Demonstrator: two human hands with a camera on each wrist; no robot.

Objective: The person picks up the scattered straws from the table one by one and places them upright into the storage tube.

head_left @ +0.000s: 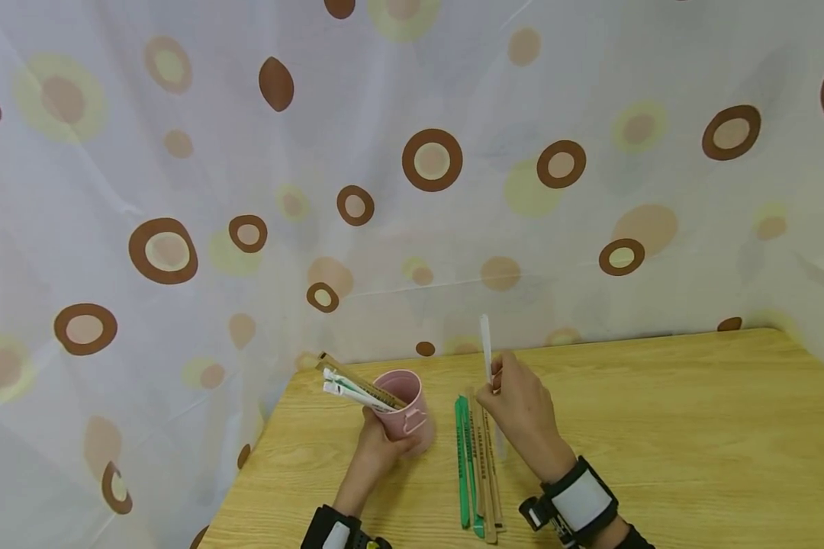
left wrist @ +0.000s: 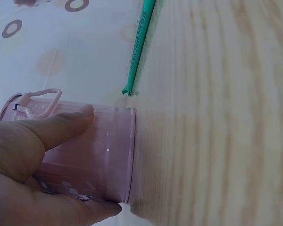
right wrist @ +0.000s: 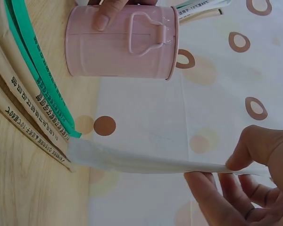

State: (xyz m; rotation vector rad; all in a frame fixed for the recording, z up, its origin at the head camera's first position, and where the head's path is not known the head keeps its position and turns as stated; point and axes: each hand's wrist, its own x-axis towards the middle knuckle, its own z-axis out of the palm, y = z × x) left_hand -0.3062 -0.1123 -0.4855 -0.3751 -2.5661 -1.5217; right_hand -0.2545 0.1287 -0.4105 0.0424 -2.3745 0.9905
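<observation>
My left hand (head_left: pixel 376 451) grips a small pink metal bucket (head_left: pixel 422 427) with a wire handle on its side. Wrapped straws (head_left: pixel 349 387), brown and white-green, lean out of it to the left. My right hand (head_left: pixel 525 408) pinches a white-wrapped straw (right wrist: pixel 132 160) between thumb and fingers. In the head view this straw stands nearly upright, its lower end reaching down beside a row of straws on the table. That row has green-wrapped straws (head_left: pixel 462 465) on the left and brown-wrapped straws (head_left: pixel 482 480) on the right, with dark print along them.
A light wood table (head_left: pixel 659 442) extends to the right of the hands. Behind it hangs a pale curtain (head_left: pixel 494 229) with brown and yellow spots. Black bands with devices, such as the right wrist strap (head_left: pixel 580 499), are worn on both wrists.
</observation>
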